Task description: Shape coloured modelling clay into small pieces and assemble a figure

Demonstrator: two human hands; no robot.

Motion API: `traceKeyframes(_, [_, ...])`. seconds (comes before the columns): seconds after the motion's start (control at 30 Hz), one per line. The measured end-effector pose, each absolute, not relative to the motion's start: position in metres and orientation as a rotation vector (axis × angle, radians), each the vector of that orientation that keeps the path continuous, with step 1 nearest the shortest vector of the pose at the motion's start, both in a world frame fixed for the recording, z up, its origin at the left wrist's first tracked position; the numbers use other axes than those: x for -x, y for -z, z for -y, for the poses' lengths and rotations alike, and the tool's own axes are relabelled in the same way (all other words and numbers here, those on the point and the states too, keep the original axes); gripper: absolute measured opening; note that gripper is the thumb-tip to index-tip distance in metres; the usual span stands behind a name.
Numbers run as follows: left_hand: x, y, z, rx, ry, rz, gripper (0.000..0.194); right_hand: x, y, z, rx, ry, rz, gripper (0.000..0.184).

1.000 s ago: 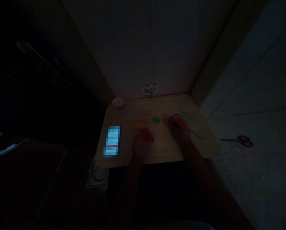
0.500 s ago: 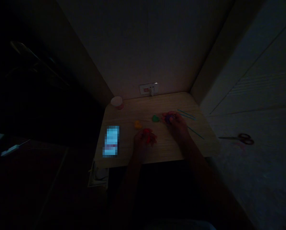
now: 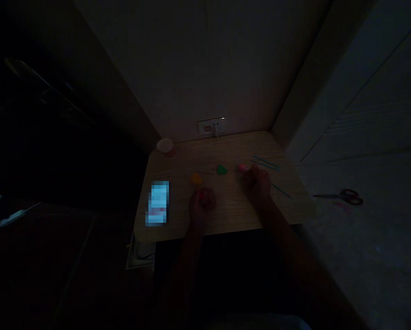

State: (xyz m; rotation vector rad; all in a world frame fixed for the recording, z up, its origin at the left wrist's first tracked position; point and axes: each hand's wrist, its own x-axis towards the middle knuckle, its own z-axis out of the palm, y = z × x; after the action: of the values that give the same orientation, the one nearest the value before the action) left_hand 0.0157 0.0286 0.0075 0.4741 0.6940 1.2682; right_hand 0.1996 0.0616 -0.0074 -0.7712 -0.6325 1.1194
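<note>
The room is very dark. My left hand (image 3: 202, 205) is curled over the wooden table, with a red lump (image 3: 202, 196) that looks like modelling clay showing between its fingers. To the right, my right hand (image 3: 258, 181) is closed; its fingers hide the purple lump seen in it half a second ago, and no purple shows elsewhere. A pink lump (image 3: 241, 168) sits just left of the right fingers. Between the hands and farther back lies a green lump (image 3: 221, 169). An orange-yellow lump (image 3: 196, 178) rests just beyond my left hand.
Thin blue-green sticks (image 3: 266, 162) lie on the table's right side, another stick (image 3: 281, 190) nearer me. A lit phone (image 3: 158, 204) lies left, a cup (image 3: 166, 147) at the back left corner. Scissors (image 3: 345, 196) lie on the pale surface to the right. A wall socket (image 3: 211, 126) is behind.
My left fingers have curled in around the red lump. My right hand has turned and closed, hiding the purple lump and uncovering the pink one. The view has shifted slightly.
</note>
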Motion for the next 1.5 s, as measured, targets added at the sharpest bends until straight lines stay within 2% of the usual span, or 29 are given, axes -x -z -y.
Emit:
traceKeyframes(0.1, [-0.014, -0.002, -0.027, -0.405, -1.305, -0.800, 0.077, -0.200, 0.009, -0.059, 0.772, -1.084, 0.530, 0.077])
traceKeyframes(0.2, [-0.015, 0.007, -0.028, -0.492, -1.350, -0.883, 0.077, -0.200, 0.008, -0.057, 0.770, -1.140, 0.475, 0.072])
traceKeyframes(0.3, [-0.018, 0.013, -0.028, -0.842, -1.391, -0.915, 0.071, -0.200, 0.005, -0.057, 0.712, -1.232, 0.510, 0.067])
traceKeyframes(0.4, [-0.022, 0.011, -0.025, -1.234, -1.354, -0.976, 0.051, -0.200, 0.000, -0.059, 0.600, -1.372, 0.587, 0.047])
traceKeyframes(0.47, [-0.024, 0.008, -0.024, -1.440, -1.304, -1.042, 0.022, -0.200, -0.003, -0.060, 0.561, -1.442, 0.627, 0.034])
traceKeyframes(0.5, [-0.024, 0.007, -0.023, -1.537, -1.285, -1.070, 0.008, -0.200, -0.003, -0.061, 0.567, -1.453, 0.653, 0.033])
traceKeyframes(0.63, [-0.028, 0.008, -0.022, -1.857, -1.151, -1.126, 0.037, -0.196, 0.001, -0.060, 0.705, -1.418, 0.790, 0.045])
traceKeyframes(0.73, [-0.031, 0.010, -0.022, -1.870, -1.136, -1.172, 0.040, -0.195, 0.007, -0.060, 0.791, -1.383, 0.779, 0.051])
traceKeyframes(0.9, [-0.032, 0.000, -0.020, -1.611, -1.376, -1.150, 0.039, -0.195, 0.010, -0.061, 0.818, -1.410, 0.799, 0.044])
traceKeyframes(0.97, [-0.030, -0.008, -0.020, -1.538, -1.445, -1.092, 0.047, -0.194, 0.009, -0.056, 0.817, -1.462, 0.845, 0.039])
traceKeyframes(1.07, [-0.026, -0.022, -0.023, -1.609, -1.333, -0.964, 0.057, -0.189, 0.004, -0.045, 0.768, -1.600, 0.938, 0.034])
traceKeyframes(1.17, [-0.022, -0.032, -0.024, -1.664, -1.202, -0.878, 0.049, -0.182, -0.002, -0.034, 0.730, -1.647, 0.935, 0.039])
traceKeyframes(1.3, [-0.021, -0.036, -0.020, -1.560, -1.253, -0.938, 0.032, -0.176, -0.012, -0.022, 0.776, -1.615, 0.887, 0.046])
traceKeyframes(1.4, [-0.020, -0.036, -0.019, -1.333, -1.427, -1.040, 0.020, -0.178, -0.023, -0.012, 0.773, -1.632, 0.890, 0.045])
traceKeyframes(1.5, [-0.015, -0.038, -0.021, -0.937, -1.664, -1.038, 0.027, -0.184, -0.033, 0.000, 0.846, -1.585, 0.954, 0.041])
